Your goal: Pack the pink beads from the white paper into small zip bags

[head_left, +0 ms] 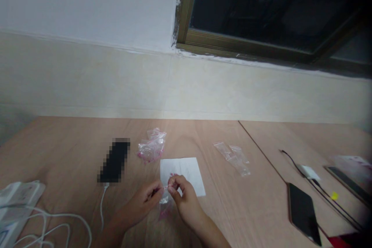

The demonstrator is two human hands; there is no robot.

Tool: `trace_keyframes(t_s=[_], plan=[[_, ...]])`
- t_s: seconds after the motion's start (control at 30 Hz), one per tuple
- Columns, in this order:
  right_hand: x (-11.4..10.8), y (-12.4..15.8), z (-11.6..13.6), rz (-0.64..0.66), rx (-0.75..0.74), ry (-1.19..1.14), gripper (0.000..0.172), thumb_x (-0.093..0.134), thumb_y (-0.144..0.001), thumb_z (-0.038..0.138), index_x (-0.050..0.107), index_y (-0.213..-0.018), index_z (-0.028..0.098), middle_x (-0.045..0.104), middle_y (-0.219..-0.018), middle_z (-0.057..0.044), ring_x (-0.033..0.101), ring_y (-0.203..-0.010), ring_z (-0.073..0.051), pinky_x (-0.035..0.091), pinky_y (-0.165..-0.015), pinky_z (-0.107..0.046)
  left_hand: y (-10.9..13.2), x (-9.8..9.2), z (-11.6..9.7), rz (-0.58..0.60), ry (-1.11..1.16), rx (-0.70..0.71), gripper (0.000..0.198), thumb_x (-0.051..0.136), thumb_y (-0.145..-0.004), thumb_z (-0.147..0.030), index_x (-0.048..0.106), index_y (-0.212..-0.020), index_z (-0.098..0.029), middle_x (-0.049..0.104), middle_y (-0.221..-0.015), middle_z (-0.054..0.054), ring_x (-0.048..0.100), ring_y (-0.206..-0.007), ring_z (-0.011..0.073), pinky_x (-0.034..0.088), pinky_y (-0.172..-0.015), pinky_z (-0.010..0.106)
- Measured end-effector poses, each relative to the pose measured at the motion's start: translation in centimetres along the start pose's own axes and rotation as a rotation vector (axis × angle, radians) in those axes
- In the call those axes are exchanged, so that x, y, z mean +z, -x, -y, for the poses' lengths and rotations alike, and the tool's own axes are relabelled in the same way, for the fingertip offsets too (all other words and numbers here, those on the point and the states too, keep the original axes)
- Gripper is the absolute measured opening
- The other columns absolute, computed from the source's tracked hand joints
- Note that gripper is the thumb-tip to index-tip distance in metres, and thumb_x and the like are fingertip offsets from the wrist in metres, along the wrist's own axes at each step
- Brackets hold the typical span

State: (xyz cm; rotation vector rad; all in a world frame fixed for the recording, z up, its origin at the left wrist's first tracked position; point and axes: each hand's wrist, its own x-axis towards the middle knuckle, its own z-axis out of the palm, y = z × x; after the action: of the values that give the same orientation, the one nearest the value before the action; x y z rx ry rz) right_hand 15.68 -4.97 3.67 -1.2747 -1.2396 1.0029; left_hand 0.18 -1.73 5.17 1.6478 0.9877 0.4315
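Observation:
My left hand (149, 195) and my right hand (183, 197) meet over the near-left edge of a white sheet of paper (190, 170). Both are closed in a pinch, fingertips close together. A thin pale strand (165, 187) runs between them; its exact kind is too small to make out. Some pink bits (173, 174) show just beyond the right fingertips. Below the hands lies a small clear plastic bag (164, 211) with pink contents, partly hidden by the fingers.
A pile of clear zip bags (152, 145) with pink bits lies behind the paper. More clear bags (232, 157) rest to the right. A black phone (114, 161) on a white cable, a power strip (21, 201) and another phone (303, 213) flank the work area on the wooden table (247, 209).

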Motion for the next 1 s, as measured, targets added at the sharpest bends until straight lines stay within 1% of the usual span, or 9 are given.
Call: trace_keyframes(t_s=[0.13, 0.23, 0.4, 0.53, 0.63, 0.7, 0.83, 0.93, 1.0], plan=[[-0.1, -0.2, 0.4, -0.002, 0.033, 0.012, 0.017, 0.058, -0.075, 0.035, 0.057, -0.070, 0.019, 0.055, -0.071, -0.001, 0.051, -0.068, -0.016, 0.042, -0.067, -0.029, -0.3, 0.0, -0.1, -0.024, 0.007, 0.025, 0.030, 0.039, -0.085, -0.041, 0.040, -0.064, -0.019, 0.035, -0.062, -0.006, 0.037, -0.060, 0.0117, 0.030, -0.054, 0.022], [-0.6, -0.6, 0.4, 0.039, 0.091, -0.054, 0.019, 0.061, -0.073, 0.038, 0.057, -0.070, 0.019, 0.056, -0.067, 0.000, 0.050, -0.063, -0.014, 0.041, -0.062, -0.026, -0.2, -0.4, 0.1, -0.058, 0.032, 0.025, 0.028, 0.040, -0.086, -0.040, 0.044, -0.068, -0.019, 0.036, -0.063, -0.006, 0.038, -0.060, 0.0116, 0.031, -0.056, 0.021], [-1.6, -0.9, -0.3, 0.015, 0.151, -0.203, 0.026, 0.065, -0.067, 0.043, 0.056, -0.062, 0.020, 0.055, -0.060, 0.002, 0.050, -0.058, -0.013, 0.042, -0.065, -0.028, 0.1, -1.1, 0.1, -0.053, 0.066, 0.033, 0.023, 0.042, -0.086, -0.038, 0.051, -0.076, -0.019, 0.046, -0.069, -0.004, 0.045, -0.068, 0.0133, 0.036, -0.062, 0.021], [-1.9, -0.5, -0.2, -0.029, 0.170, -0.188, 0.025, 0.068, -0.064, 0.040, 0.056, -0.056, 0.020, 0.051, -0.053, 0.004, 0.047, -0.052, -0.012, 0.042, -0.067, -0.030, 0.3, -1.1, -0.3, -0.070, -0.005, 0.051, 0.024, 0.045, -0.085, -0.035, 0.053, -0.071, -0.018, 0.046, -0.066, -0.004, 0.044, -0.065, 0.0129, 0.034, -0.060, 0.021], [-1.9, -0.3, 0.0, -0.076, 0.169, -0.150, 0.022, 0.070, -0.062, 0.036, 0.057, -0.054, 0.019, 0.052, -0.054, 0.003, 0.046, -0.054, -0.012, 0.042, -0.069, -0.031, 0.4, -1.1, -0.4, -0.080, -0.013, 0.058, 0.024, 0.045, -0.085, -0.035, 0.054, -0.071, -0.017, 0.045, -0.066, -0.004, 0.044, -0.065, 0.0130, 0.034, -0.060, 0.022], [-2.0, -0.3, 0.0, -0.053, 0.190, -0.140, 0.020, 0.070, -0.063, 0.035, 0.059, -0.057, 0.019, 0.053, -0.056, 0.003, 0.046, -0.054, -0.012, 0.042, -0.068, -0.031, 0.5, -1.2, -0.3, -0.091, 0.012, 0.051, 0.024, 0.044, -0.085, -0.036, 0.054, -0.073, -0.017, 0.047, -0.067, -0.003, 0.046, -0.067, 0.0134, 0.035, -0.061, 0.022], [-1.9, -0.3, -0.1, 0.067, 0.227, -0.181, 0.018, 0.067, -0.066, 0.036, 0.060, -0.065, 0.019, 0.053, -0.059, 0.003, 0.045, -0.054, -0.011, 0.040, -0.065, -0.028, 0.6, -1.3, -0.4, -0.063, 0.072, 0.046, 0.023, 0.043, -0.086, -0.037, 0.052, -0.077, -0.017, 0.047, -0.070, -0.003, 0.046, -0.070, 0.0134, 0.035, -0.063, 0.022], [-1.5, -0.2, 0.3, 0.082, 0.163, -0.140, 0.018, 0.064, -0.070, 0.035, 0.057, -0.067, 0.019, 0.053, -0.064, 0.002, 0.046, -0.060, -0.012, 0.039, -0.064, -0.027, 0.3, -1.0, -0.6, 0.008, 0.078, 0.045, 0.024, 0.042, -0.086, -0.038, 0.050, -0.076, -0.017, 0.044, -0.068, -0.004, 0.043, -0.066, 0.0122, 0.033, -0.059, 0.022], [-1.2, -0.1, 0.7, 0.076, 0.114, -0.081, 0.018, 0.062, -0.071, 0.035, 0.055, -0.067, 0.019, 0.052, -0.064, 0.001, 0.046, -0.062, -0.013, 0.038, -0.063, -0.026, 0.1, -0.7, -0.9, 0.026, 0.049, 0.054, 0.026, 0.041, -0.086, -0.037, 0.050, -0.074, -0.017, 0.042, -0.066, -0.004, 0.041, -0.063, 0.0119, 0.032, -0.058, 0.022]])
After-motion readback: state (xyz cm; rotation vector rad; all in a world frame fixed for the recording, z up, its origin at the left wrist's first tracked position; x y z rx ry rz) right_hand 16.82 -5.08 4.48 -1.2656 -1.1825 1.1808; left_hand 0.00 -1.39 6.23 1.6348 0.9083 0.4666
